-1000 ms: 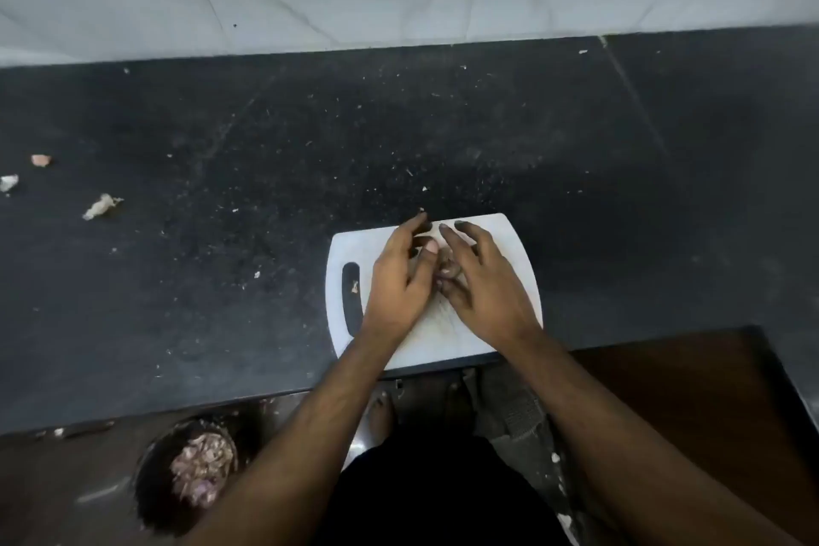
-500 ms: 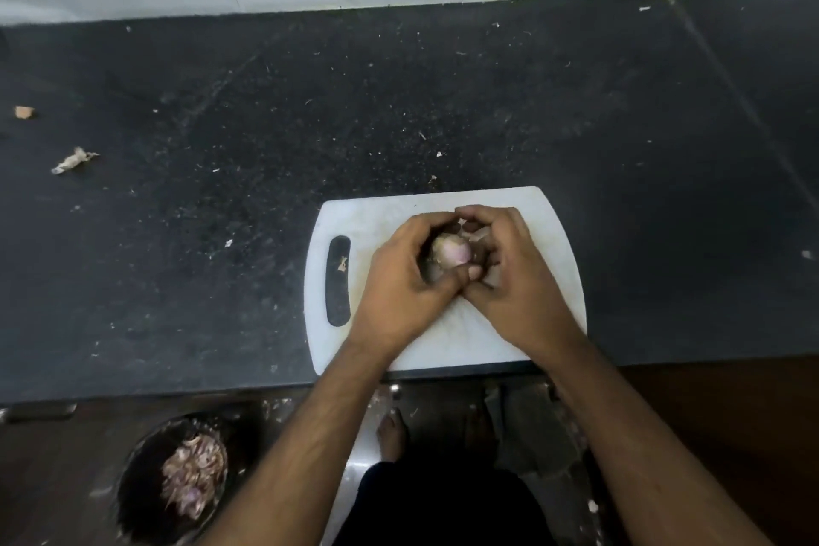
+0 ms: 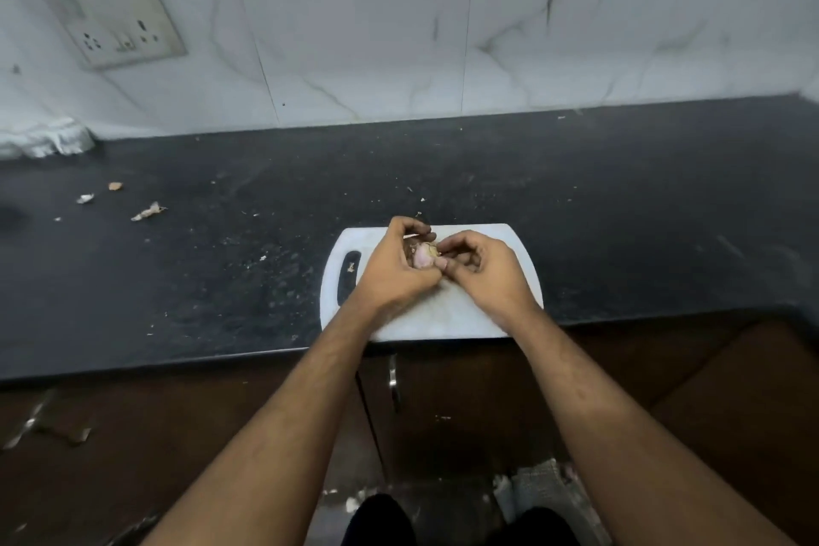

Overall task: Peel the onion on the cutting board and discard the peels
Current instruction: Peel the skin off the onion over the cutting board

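The small pink onion is held just above the white cutting board, cupped between both hands. It is wrapped by the curled left hand, while a bit of skin at its right side is pinched by the right hand. Both arms are stretched forward, so the peel is likely meant to be pulled off to the right.

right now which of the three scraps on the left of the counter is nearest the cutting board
The long pale scrap: it lies closest to the cutting board; the small white scrap and the orange scrap sit farther left.
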A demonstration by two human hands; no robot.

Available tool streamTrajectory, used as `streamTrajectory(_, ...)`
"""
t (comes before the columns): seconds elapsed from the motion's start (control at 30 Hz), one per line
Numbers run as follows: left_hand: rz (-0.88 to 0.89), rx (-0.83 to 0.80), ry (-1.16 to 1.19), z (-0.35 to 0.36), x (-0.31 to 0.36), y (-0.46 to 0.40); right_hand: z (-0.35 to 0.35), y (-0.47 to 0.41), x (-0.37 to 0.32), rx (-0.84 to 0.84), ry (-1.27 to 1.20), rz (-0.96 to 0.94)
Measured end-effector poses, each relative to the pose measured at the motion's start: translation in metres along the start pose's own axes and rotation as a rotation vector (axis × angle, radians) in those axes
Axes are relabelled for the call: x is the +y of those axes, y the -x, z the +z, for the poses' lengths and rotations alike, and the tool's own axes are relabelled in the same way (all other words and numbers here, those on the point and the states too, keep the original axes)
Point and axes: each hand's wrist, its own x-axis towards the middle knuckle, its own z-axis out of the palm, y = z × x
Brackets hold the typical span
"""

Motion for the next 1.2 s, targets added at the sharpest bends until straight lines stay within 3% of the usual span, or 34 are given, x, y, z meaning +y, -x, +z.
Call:
streamTrajectory(0.23,0.099,0.085,-0.48,0.006,-0.002,0.007,-0.002,-0.002,0.004,0.07,0.105,-0.009)
streamTrajectory(0.37,0.071,0.101,-0.314,-0.006,-0.008,0.011,0.003,-0.005,0.003,0.016,0.151,-0.056)
streamTrajectory(0.6,0.107,0.045,-0.188,-0.008,-0.016,0.002,0.004,-0.009,0.007,0.087,0.185,-0.04)
streamTrajectory(1.03,0.066,0.06,-0.138,-0.007,-0.018,-0.001,0.004,-0.007,0.004,0.088,0.172,-0.072)
streamTrajectory(1.2,0.061,0.049,-0.1,-0.009,-0.019,-0.001,0.007,-0.006,0.005,0.084,0.357,-0.183)
